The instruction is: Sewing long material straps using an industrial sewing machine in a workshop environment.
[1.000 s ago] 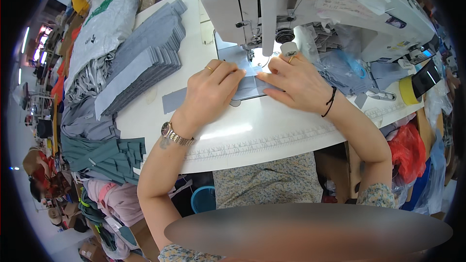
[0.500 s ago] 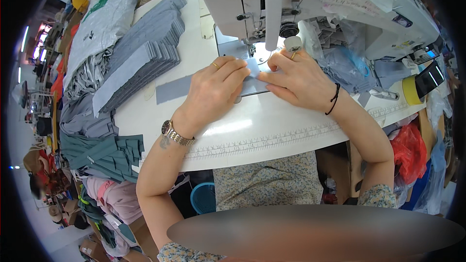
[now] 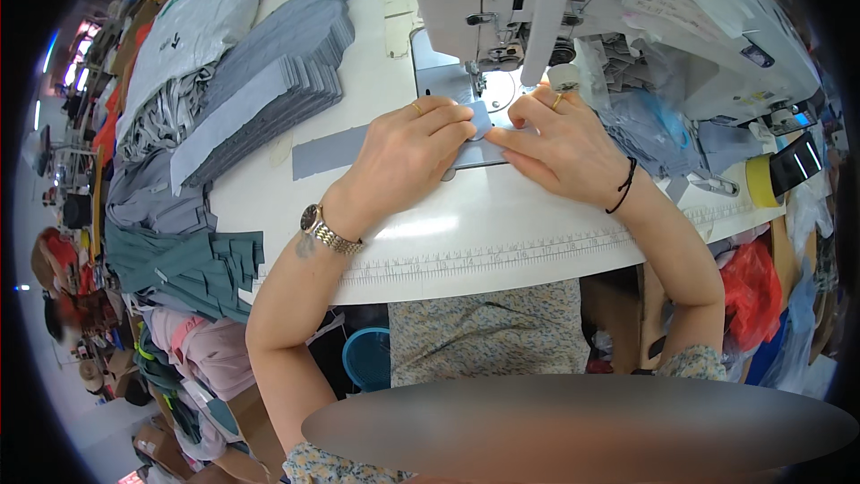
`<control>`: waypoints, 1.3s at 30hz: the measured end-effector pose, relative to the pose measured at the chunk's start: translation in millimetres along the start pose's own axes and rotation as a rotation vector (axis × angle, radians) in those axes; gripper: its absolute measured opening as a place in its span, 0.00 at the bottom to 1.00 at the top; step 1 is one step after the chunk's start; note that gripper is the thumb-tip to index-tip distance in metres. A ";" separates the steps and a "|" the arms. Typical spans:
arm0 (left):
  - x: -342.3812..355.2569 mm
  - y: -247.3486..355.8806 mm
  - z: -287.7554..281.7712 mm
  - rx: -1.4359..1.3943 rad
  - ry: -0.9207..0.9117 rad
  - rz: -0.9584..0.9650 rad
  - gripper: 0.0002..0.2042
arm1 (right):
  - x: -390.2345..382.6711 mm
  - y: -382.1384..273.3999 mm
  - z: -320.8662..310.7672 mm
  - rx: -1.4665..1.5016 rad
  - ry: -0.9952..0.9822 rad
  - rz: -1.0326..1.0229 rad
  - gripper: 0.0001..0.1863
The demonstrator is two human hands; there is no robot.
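A long grey fabric strip (image 3: pixel 328 152) lies flat on the white table and runs under my left hand (image 3: pixel 408 145) toward the sewing machine (image 3: pixel 511 9). My left fingers pinch its narrow end, where a small light blue-grey piece (image 3: pixel 481 120) shows in front of the needle area. My right hand (image 3: pixel 566 139) is closed, with thumb and forefinger tips at the right edge of that piece. The presser foot (image 3: pixel 477 81) stands just beyond the fabric, over the metal plate. What lies under my left palm is hidden.
Grey cut pieces (image 3: pixel 269 99) are stacked at the left, with dark green pieces (image 3: pixel 193 271) nearer me. A printed ruler (image 3: pixel 484 262) follows the table's front edge. Grey scraps (image 3: pixel 647 130) and a yellow tape roll (image 3: pixel 761 175) are at the right.
The whole view has shifted a little, so the machine appears farther right. My hands keep nearly the same hold on the fabric at the machine.
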State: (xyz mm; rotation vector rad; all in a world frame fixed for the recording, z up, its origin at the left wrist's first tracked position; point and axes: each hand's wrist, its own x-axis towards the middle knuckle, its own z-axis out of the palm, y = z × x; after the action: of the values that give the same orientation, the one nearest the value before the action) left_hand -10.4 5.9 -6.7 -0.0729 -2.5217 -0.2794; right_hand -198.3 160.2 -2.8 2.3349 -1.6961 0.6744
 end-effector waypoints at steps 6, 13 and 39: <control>-8.1 -9.5 -5.4 -0.004 0.000 -0.049 0.08 | 8.4 -3.2 3.6 0.014 -0.034 -0.047 0.15; -10.5 -5.3 3.2 -0.020 -0.057 -0.058 0.06 | 10.8 -14.4 -3.0 0.050 -0.088 -0.037 0.20; -154.7 25.6 -138.6 0.738 0.162 -0.217 0.10 | 8.9 -14.5 -2.8 0.112 -0.071 0.025 0.19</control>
State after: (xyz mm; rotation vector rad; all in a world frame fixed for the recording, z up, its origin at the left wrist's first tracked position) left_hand 197.0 2.6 20.9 0.4925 -2.3167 0.5455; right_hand -183.2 158.5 5.4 2.4449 -1.7642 0.7169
